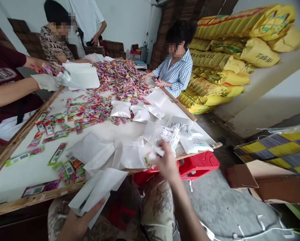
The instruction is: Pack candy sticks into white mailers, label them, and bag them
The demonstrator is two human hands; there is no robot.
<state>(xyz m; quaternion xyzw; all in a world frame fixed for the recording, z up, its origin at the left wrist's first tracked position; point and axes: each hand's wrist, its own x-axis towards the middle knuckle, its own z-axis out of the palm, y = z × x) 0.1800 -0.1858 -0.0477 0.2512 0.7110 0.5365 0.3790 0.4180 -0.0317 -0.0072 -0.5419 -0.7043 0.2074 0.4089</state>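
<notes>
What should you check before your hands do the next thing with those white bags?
1. The left hand grips the stack of white bags: ok.
2. The right hand has hold of a bag at the edge of the table: cannot tell, it is blurred.
3. The loose white bags lie close to the right hand: ok.
4. The colourful packets lie on the table near the left hand: ok.
5. The co-worker's gloved hand is away from this end: ok.

The left grip (77,222) held a stack of white pouches (97,192) by the worktop (26,170) while the right grip (166,160), blurred, seemingly pinched a printed bag (170,134).
</notes>
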